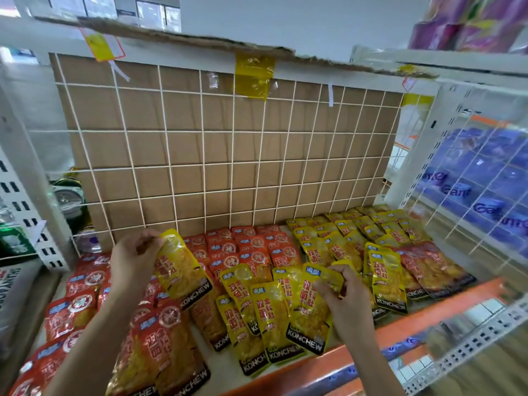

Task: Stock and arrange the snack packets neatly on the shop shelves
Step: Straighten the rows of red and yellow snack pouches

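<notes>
My left hand (133, 261) pinches the top edge of a yellow KONCHEW snack packet (183, 270) and holds it tilted above the red packets. My right hand (344, 298) grips the top of another yellow packet (310, 312), which lies on a loose row of yellow packets (257, 312) at the shelf front. Red packets (160, 347) cover the left of the shelf and the middle back (251, 247). More yellow packets (357, 235) lie in rows at the back right.
A white wire grid over brown cardboard (217, 144) closes the back of the shelf. An orange shelf edge (400, 332) runs along the front right. A wire divider (480, 195) with blue packs behind it stands on the right. A perforated white upright (25, 201) stands on the left.
</notes>
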### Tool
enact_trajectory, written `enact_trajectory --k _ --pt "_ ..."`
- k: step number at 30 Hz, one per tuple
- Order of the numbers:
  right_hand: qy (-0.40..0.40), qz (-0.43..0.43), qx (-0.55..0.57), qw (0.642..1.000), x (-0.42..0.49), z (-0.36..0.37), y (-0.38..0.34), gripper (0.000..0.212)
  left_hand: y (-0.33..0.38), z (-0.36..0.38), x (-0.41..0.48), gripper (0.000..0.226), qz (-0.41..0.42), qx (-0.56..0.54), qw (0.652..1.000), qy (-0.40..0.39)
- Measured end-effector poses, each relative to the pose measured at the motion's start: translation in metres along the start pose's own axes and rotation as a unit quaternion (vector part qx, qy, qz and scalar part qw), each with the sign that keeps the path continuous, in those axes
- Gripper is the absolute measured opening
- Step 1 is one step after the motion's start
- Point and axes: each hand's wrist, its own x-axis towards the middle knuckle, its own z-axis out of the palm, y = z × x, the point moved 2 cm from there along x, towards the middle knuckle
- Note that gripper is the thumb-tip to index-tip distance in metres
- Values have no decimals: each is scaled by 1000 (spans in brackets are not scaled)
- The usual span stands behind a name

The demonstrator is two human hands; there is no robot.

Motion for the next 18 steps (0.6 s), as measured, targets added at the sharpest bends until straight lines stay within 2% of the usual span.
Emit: enact_trajectory --k 6,9,12,15,18 --pt "25 16 -16 999 5 -26 15 27 25 16 -6 16 107 17 993 -40" --pt "37 23 -18 999 12 -45 26 26 38 32 -13 16 148 -8 989 -21" --pt "41 33 -22 998 22 -66 38 26 52 47 -17 8 156 -53 986 6" --pt "55 38 -15 998 33 -86 54 23 61 63 -20 6 138 -61 989 -11" --pt "59 49 -19 997 45 -105 67 20 69 82 -33 20 120 -37 991 -50"
